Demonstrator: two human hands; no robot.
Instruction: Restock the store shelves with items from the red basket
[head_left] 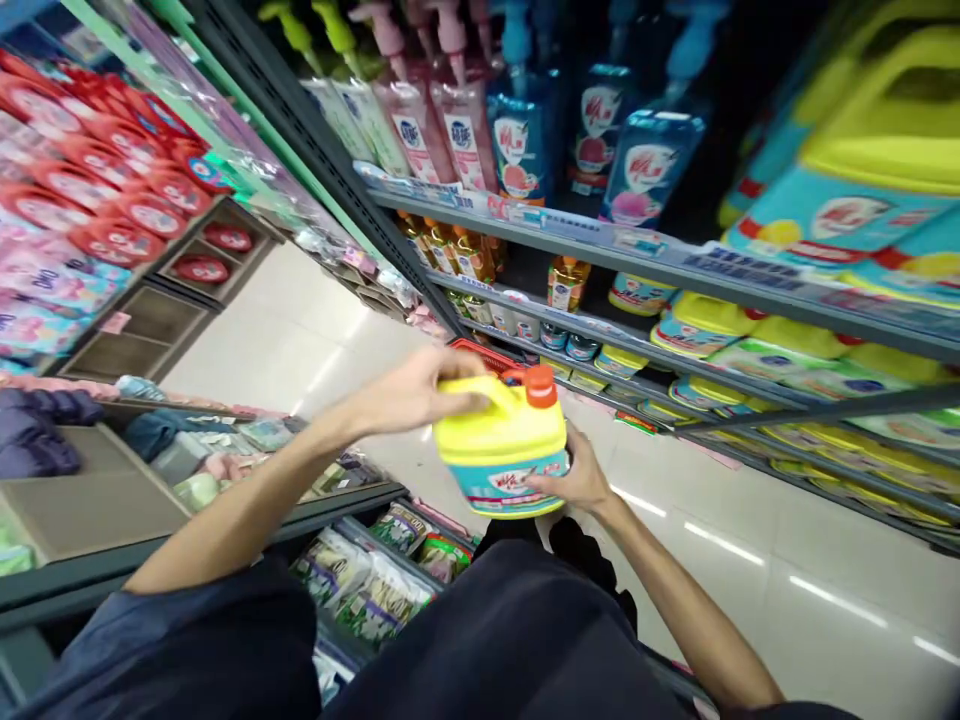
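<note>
A yellow jug of detergent (499, 440) with a red-orange cap and a turquoise label is held in front of my body, tilted a little. My left hand (431, 385) is closed around its moulded handle at the top left. At the lower right of the jug, my right hand (576, 475) grips the side, with the thumb across the label and the other fingers partly hidden behind it. Below and behind the jug, part of a red shopping basket (487, 355) shows near the shelf foot.
Shelves (540, 225) on the right carry pump bottles (517, 130), large yellow jugs (885, 170) and smaller amber bottles (566, 285). Red packages (112, 190) hang at the left. Bagged goods (367, 590) fill a low rack by my legs. A pale tiled floor (720, 520) runs between.
</note>
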